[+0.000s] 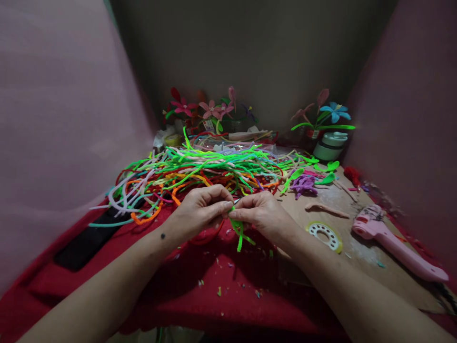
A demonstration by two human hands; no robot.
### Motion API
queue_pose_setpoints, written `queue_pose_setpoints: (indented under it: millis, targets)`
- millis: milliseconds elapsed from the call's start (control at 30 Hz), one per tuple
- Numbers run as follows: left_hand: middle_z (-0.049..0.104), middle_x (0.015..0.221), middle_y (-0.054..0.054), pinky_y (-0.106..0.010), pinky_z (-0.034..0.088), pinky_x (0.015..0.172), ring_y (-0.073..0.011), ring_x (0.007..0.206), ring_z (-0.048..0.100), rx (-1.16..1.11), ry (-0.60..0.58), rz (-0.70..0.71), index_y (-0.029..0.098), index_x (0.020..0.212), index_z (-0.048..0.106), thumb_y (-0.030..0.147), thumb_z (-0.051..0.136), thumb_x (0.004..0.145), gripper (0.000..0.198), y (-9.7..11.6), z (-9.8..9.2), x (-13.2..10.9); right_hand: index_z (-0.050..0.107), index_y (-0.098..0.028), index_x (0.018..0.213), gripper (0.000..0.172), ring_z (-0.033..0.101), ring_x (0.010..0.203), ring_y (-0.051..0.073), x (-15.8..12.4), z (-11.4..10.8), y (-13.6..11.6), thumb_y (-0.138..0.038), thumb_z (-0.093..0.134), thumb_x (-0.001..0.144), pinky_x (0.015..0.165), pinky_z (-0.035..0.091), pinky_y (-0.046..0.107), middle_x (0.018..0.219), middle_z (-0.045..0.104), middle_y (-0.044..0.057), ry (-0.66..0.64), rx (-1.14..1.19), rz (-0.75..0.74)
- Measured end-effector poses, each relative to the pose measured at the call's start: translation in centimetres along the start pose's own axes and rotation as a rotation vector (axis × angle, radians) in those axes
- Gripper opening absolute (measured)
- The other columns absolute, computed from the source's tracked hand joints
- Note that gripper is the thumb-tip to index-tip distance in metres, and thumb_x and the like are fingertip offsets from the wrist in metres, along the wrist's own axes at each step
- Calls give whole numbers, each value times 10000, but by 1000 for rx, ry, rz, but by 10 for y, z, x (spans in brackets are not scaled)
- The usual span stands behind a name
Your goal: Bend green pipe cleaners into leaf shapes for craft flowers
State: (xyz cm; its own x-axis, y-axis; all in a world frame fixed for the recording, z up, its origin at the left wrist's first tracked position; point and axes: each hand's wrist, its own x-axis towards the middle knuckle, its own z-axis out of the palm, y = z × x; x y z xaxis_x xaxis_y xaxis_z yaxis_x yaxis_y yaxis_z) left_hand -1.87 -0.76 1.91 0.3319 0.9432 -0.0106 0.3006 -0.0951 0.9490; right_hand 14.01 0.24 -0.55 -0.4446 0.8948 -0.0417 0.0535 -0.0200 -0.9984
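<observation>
Both hands meet above the red cloth near the middle of the view. Between their fingertips is a bright green pipe cleaner [239,233], bent, with loose ends hanging below. My left hand [207,204] is closed, thumb and forefinger pinching the piece at its upper end. My right hand [262,213] is closed too, pinching the same piece from the right. The exact grip point is partly hidden by the fingers. Just behind the hands lies a large heap of pipe cleaners [214,162] in green, white, orange and red.
On the right, a cardboard sheet [342,276] carries a pink glue gun [400,243], a tape roll [324,236] and a purple pipe-cleaner bundle [304,186]. A black phone-like slab [84,243] lies left. Pipe-cleaner flowers [210,109] and a lidded jar [330,146] stand behind. Scraps dot the red cloth [200,305].
</observation>
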Motion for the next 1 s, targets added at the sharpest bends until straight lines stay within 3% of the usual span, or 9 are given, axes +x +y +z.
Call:
queue_pose_setpoints:
  millis: [200,333,467,600,700,900,1000]
  targets:
    - [489,455,62,-135,258,327,-41,337,381,-74,91,-25,157,753,503,268,547,774,121,0,1,0,636,-124,541,203,253,414,43,0,1,0,-268,607,681,431,208,224,415,375,-63,-12,-93,-34]
    - [502,504,56,-130,279,335,-38,360,414,-79,166,-7,152,731,500,246,567,761,119,-2,4,1,658,-115,553,215,348,434,56,-1,2,1,-236,576,711,458,277,218,459,514,-16,-61,-69,-23]
    - [514,532,50,-141,307,352,-40,373,424,-126,225,15,153,733,513,252,588,744,125,-8,6,5,629,-112,534,214,420,398,65,-2,5,-2,-226,570,705,436,317,207,453,570,9,-46,38,90]
    - [517,539,48,-140,288,352,-32,372,399,-290,113,-76,159,778,544,297,628,722,171,-14,2,9,611,-109,538,191,480,400,80,-3,6,-4,-255,616,662,442,374,209,468,608,26,-75,177,106]
    - [475,466,51,-147,243,327,-31,342,352,-351,12,-146,144,688,544,327,642,706,208,-17,0,11,604,-108,531,197,484,383,75,-3,5,-3,-263,624,650,424,381,200,466,614,28,-95,214,113]
    - [463,440,41,-152,248,362,-32,381,370,-188,219,-69,124,565,531,316,672,675,262,-22,10,12,579,-119,544,189,518,365,90,3,10,10,-252,580,679,387,401,196,465,611,29,-49,264,175]
    - [462,437,42,-159,246,372,-31,385,363,-182,251,-32,126,555,522,303,670,677,262,-21,11,12,559,-127,572,169,563,411,109,4,13,14,-252,588,680,408,430,205,503,630,35,-44,306,168]
